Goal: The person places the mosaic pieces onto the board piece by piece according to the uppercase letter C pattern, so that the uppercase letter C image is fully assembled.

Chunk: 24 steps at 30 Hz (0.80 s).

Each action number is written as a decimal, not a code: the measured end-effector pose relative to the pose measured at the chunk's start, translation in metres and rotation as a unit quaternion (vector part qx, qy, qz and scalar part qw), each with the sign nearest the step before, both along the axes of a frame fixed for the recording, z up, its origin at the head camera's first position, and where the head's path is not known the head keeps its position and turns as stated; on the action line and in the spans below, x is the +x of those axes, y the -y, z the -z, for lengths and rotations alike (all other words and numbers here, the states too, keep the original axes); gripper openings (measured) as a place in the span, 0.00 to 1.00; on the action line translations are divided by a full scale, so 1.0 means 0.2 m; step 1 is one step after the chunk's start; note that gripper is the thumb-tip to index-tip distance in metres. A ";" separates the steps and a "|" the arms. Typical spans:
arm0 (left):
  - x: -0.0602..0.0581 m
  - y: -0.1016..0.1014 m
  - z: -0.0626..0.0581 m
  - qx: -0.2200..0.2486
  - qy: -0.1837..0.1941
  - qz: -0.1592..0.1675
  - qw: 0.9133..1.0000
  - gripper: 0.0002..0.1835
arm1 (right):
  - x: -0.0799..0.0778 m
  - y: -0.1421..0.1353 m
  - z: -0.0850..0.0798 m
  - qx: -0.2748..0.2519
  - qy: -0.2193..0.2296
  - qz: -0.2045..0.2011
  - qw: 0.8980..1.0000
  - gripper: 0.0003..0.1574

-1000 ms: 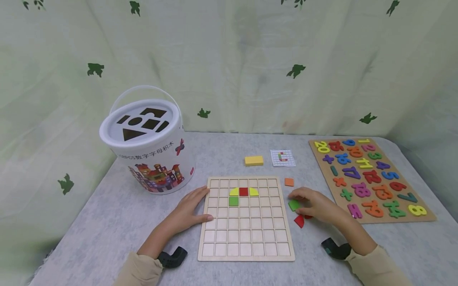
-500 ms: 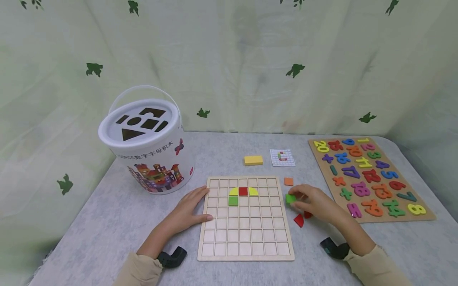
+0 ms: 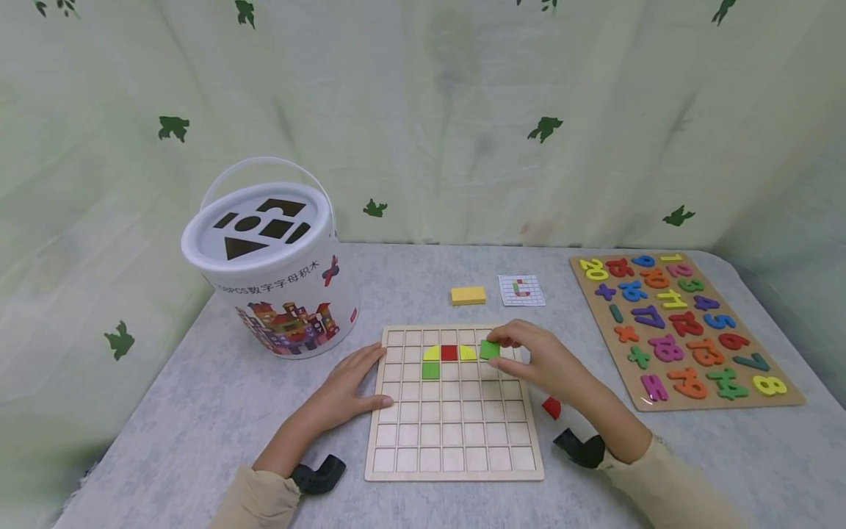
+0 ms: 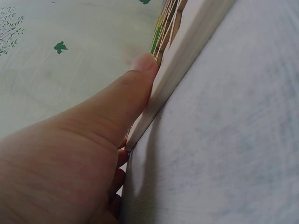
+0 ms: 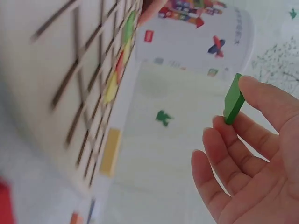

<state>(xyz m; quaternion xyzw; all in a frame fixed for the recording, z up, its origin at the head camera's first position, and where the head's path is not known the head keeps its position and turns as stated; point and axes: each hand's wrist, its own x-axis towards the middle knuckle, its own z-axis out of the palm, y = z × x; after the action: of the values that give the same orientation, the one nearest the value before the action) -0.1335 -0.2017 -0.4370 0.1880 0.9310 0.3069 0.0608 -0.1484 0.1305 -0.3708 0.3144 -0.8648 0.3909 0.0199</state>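
Yellow block (image 3: 468,296) just beyond gridded board (image 3: 453,437)

Narrow gap between bucket (image 3: 274,278) and board (image 3: 453,435)

Fingers (image 5: 254,134) pinching green tile (image 5: 233,100), gridded board (image 5: 65,56), yellow block (image 5: 110,151)

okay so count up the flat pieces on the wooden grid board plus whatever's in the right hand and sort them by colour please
Green squares: 2, one on the wooden grid board, one in the right hand
Yellow quarter circles: 2, both on the board
Red square: 1, on the board
Total: 5
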 end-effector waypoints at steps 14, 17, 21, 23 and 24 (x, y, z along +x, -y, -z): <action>-0.01 0.00 0.00 -0.001 -0.003 0.003 1.000 0.48 | 0.01 0.33 0.09 -0.051 0.028 -0.052 0.997 0.17; -0.01 0.00 0.00 -0.003 0.001 0.001 1.000 0.48 | 0.00 0.35 0.13 -0.035 0.058 -0.053 0.996 0.16; 0.00 0.00 0.00 -0.004 0.002 0.002 1.000 0.48 | -0.01 0.35 0.20 -0.001 0.097 -0.057 0.994 0.17; 0.00 0.00 0.00 -0.004 0.002 0.001 1.000 0.49 | -0.01 0.35 0.22 0.017 0.105 -0.063 0.992 0.17; 0.00 0.00 0.00 -0.005 0.002 0.001 1.000 0.49 | -0.01 0.35 0.23 0.026 0.106 -0.064 0.992 0.16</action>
<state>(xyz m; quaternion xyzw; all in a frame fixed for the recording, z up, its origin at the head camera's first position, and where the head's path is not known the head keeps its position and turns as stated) -0.1339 -0.2022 -0.4368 0.1881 0.9321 0.3028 0.0635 -0.1501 0.0607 -0.4167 0.3261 -0.8500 0.4002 -0.1049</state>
